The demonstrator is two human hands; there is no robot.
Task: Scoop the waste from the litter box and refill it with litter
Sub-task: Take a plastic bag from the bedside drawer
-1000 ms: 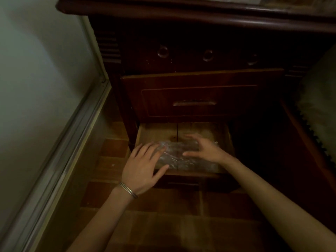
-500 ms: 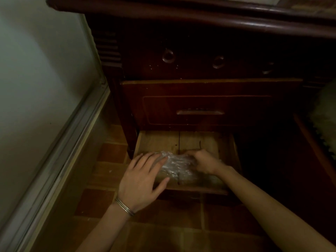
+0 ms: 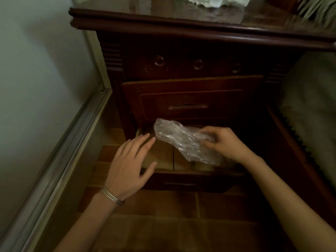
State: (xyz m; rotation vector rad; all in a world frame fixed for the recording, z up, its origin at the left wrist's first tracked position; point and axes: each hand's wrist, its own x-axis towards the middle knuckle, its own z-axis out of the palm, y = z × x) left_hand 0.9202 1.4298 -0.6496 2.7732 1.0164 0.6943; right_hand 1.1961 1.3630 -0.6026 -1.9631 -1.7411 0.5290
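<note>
A crumpled clear plastic bag [image 3: 179, 138] is lifted above the open bottom drawer [image 3: 161, 157] of a dark wooden cabinet. My right hand [image 3: 225, 144] grips the bag at its right end, fingers curled into the plastic. My left hand [image 3: 133, 161], with bangles at the wrist, hovers flat over the drawer's left side, fingers straight, fingertips just short of the bag. No litter box or scoop is in view.
The cabinet's middle drawer [image 3: 189, 104] sits shut above the open one, and three round knobs [image 3: 198, 63] are higher up. A white wall with a metal frame [image 3: 69, 142] runs along the left. Brown floor tiles [image 3: 163, 224] lie below. A pale cushion [image 3: 309, 113] is at the right.
My right hand closed on the plastic bag and lifted it out of the drawer. My left hand came off the bag and stays flat over the drawer.
</note>
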